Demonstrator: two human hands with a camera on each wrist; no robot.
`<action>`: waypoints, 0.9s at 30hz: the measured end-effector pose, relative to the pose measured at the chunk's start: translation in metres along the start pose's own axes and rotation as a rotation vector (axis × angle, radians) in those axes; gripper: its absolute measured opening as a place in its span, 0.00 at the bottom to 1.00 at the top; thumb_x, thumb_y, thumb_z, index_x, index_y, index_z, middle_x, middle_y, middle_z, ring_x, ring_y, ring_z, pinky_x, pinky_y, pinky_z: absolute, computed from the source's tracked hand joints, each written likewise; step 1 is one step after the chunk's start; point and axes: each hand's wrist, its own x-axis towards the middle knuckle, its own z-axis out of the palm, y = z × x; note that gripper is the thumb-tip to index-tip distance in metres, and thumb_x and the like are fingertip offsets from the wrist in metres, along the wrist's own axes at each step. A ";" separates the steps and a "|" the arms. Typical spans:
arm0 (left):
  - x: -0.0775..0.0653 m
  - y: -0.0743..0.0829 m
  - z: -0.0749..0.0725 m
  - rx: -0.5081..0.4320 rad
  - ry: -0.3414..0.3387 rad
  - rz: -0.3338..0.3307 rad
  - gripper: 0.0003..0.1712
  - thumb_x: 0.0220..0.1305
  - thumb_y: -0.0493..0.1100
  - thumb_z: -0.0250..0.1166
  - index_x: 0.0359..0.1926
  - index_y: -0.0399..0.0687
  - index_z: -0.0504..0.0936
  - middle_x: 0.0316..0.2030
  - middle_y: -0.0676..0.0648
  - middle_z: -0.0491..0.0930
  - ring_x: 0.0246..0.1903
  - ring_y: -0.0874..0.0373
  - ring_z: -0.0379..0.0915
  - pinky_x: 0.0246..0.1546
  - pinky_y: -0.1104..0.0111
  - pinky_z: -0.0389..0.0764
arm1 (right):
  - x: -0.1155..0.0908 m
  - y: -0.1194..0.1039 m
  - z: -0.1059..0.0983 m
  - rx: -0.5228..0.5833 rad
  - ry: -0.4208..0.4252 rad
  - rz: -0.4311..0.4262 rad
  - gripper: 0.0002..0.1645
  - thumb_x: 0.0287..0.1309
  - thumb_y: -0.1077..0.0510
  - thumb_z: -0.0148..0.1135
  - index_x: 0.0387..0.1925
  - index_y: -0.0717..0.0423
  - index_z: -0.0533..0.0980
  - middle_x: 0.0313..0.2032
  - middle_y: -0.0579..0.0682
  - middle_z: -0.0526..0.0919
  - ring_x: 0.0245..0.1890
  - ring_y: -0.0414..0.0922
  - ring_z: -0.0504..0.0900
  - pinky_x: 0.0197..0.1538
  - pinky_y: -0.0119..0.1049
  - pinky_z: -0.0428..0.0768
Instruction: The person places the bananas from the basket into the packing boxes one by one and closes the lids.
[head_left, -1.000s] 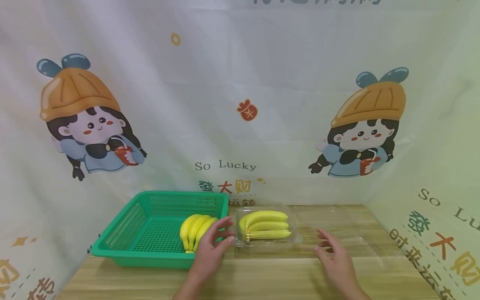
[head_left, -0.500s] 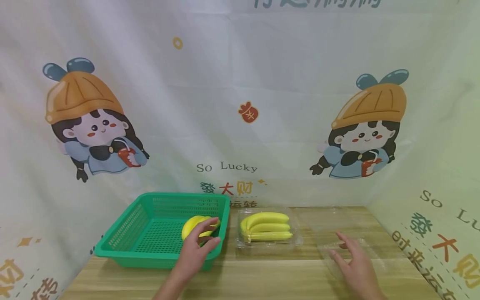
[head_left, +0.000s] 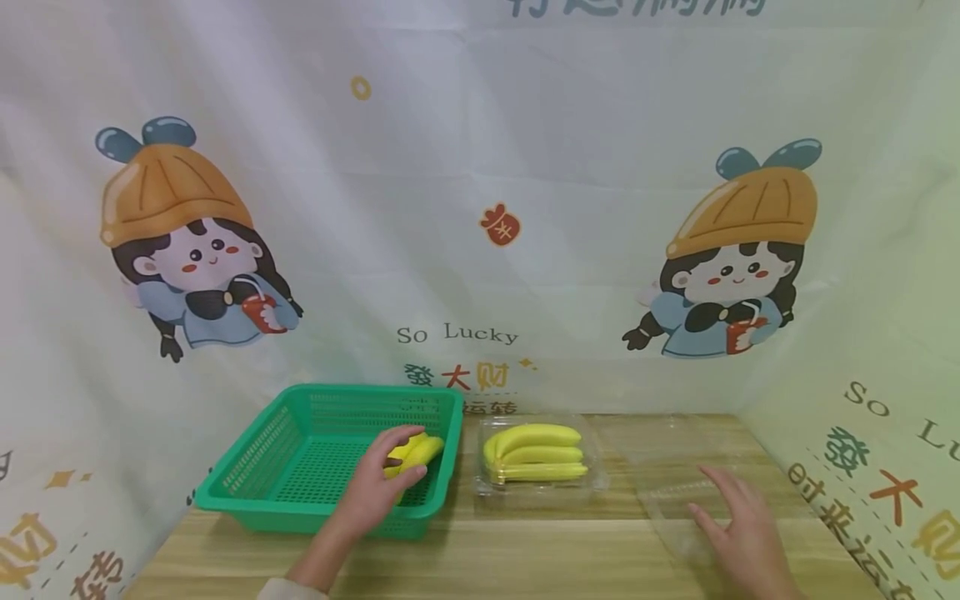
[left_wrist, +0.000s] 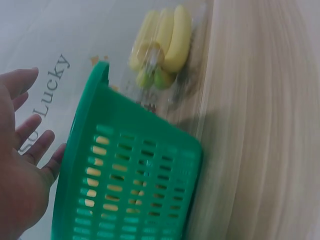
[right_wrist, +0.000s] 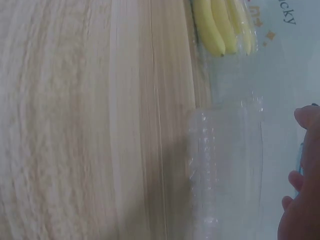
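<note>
My left hand (head_left: 371, 483) is over the right part of a green plastic basket (head_left: 255, 506), its fingers loosely bent and spread. Under and beyond those fingers lies a bunch of yellow bananas (head_left: 425, 451) inside the basket, partly hidden by the hand. In the left wrist view the fingers (left_wrist: 37, 145) appear above the basket's rim and grip nothing. Right of the basket, more bananas (head_left: 536, 442) lie in a clear plastic box (head_left: 540, 493). My right hand (head_left: 750, 537), thumb and fingers apart, hovers over another clear plastic container (right_wrist: 230, 170) and holds nothing.
All of this stands on a wood-grain table (head_left: 525, 554). A printed white cloth (head_left: 570, 275) hangs behind and at both sides, close to the back of the basket and boxes.
My left hand has moved left, from the basket's right rim to over the bananas inside. My right hand has drifted right over the clear container. The view has shifted slightly.
</note>
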 end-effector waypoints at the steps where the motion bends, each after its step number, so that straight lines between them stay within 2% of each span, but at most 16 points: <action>1: 0.001 -0.002 -0.002 0.010 -0.006 -0.003 0.26 0.63 0.36 0.66 0.62 0.49 0.74 0.62 0.43 0.69 0.60 0.38 0.62 0.54 0.44 0.69 | 0.000 0.002 -0.001 -0.003 -0.001 -0.001 0.37 0.38 0.68 0.74 0.55 0.66 0.73 0.50 0.65 0.77 0.49 0.65 0.72 0.49 0.64 0.67; 11: 0.012 -0.019 -0.015 0.136 -0.049 -0.049 0.29 0.61 0.37 0.68 0.63 0.47 0.73 0.64 0.40 0.66 0.62 0.39 0.61 0.51 0.43 0.70 | -0.003 0.014 -0.009 -0.049 -0.032 0.067 0.37 0.39 0.67 0.74 0.56 0.66 0.71 0.49 0.69 0.75 0.48 0.68 0.71 0.49 0.66 0.65; 21: 0.026 -0.028 -0.028 0.260 -0.105 -0.050 0.29 0.62 0.39 0.68 0.63 0.41 0.73 0.66 0.33 0.62 0.66 0.34 0.54 0.58 0.38 0.63 | -0.006 0.026 -0.013 -0.113 -0.054 0.147 0.36 0.42 0.65 0.74 0.56 0.65 0.71 0.51 0.71 0.74 0.48 0.70 0.71 0.48 0.69 0.64; 27: 0.031 -0.028 -0.031 0.315 -0.158 -0.114 0.28 0.64 0.42 0.66 0.63 0.41 0.73 0.66 0.34 0.64 0.66 0.33 0.54 0.60 0.38 0.59 | -0.010 0.036 -0.015 -0.141 -0.078 0.208 0.35 0.46 0.62 0.73 0.57 0.63 0.70 0.53 0.70 0.73 0.49 0.71 0.69 0.47 0.68 0.62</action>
